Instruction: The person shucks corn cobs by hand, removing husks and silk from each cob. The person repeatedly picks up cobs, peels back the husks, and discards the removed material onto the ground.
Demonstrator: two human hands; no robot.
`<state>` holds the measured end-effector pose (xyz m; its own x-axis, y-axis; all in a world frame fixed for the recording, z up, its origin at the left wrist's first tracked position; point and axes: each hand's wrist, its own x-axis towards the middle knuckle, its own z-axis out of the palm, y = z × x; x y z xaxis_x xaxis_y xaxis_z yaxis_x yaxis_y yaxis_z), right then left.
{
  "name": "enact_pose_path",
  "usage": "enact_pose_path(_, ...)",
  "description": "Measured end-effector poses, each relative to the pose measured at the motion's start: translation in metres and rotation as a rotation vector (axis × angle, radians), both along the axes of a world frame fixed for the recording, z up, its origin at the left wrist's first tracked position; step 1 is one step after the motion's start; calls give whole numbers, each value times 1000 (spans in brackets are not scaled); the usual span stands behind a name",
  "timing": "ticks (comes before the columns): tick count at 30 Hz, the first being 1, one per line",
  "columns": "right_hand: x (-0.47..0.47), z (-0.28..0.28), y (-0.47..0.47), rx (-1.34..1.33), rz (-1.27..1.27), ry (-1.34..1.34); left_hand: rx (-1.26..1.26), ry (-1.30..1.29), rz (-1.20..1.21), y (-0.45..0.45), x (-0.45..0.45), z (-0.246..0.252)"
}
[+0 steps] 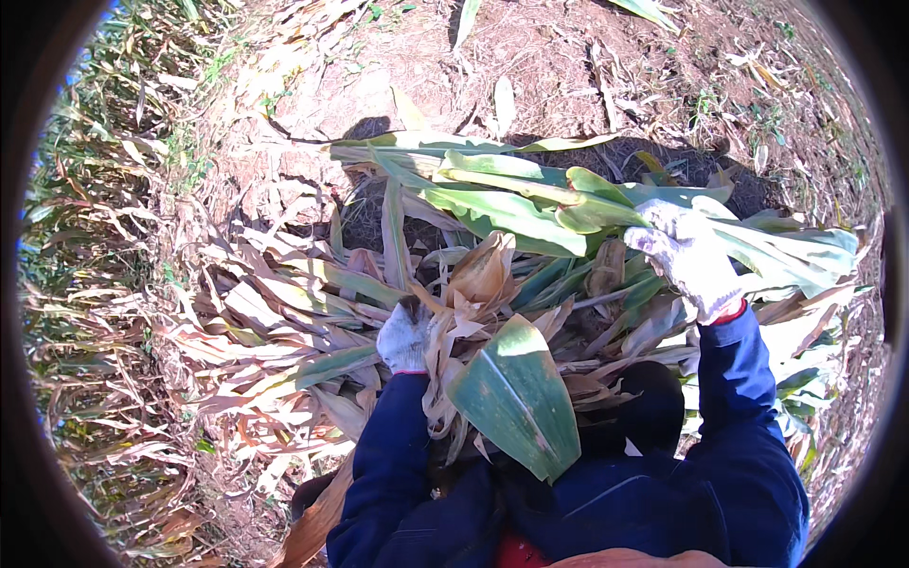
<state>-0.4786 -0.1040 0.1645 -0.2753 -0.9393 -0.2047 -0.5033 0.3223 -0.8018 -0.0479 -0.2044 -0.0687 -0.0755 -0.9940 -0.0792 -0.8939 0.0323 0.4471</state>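
Note:
My left hand [406, 339], in a white knit glove with a darkened patch, is closed around the base of dry corn husks [444, 355]. Beside it rises a tan husk-wrapped ear of corn [484, 270]. A broad green corn leaf [522, 401] hangs down over my lap. At the right my right hand [685, 255], gloved too, is on a green corn stalk [540, 190] with long leaves, its fingers wrapped about it. The leafy end of that stalk spreads left, and pale leaves [788, 248] extend right of the hand.
A heap of dry and green corn stalks and leaves [284, 305] lies in front of me and to both sides. Beyond it is bare reddish soil [525, 78] with scattered leaves. Standing dry corn plants [92, 284] line the left side. My dark knee [650, 405] touches the heap.

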Motion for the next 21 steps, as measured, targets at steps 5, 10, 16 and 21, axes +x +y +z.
enact_pose_path(5, 40, 45, 129, -152, 211, 69, 296, 1101, 490, -37, -20, 45)
enact_pose_path(10, 36, 85, 211, 25, 171, 63, 445, 1663, 372, -43, -65, 100)
enact_pose_path(16, -5, 55, 288, -169, -358, -175, 299, 1710, -30, 22, -79, 127)
enact_pose_path(21, -55, -39, 298, -306, -303, 103, 580, 1821, -202, 53, -41, 96)
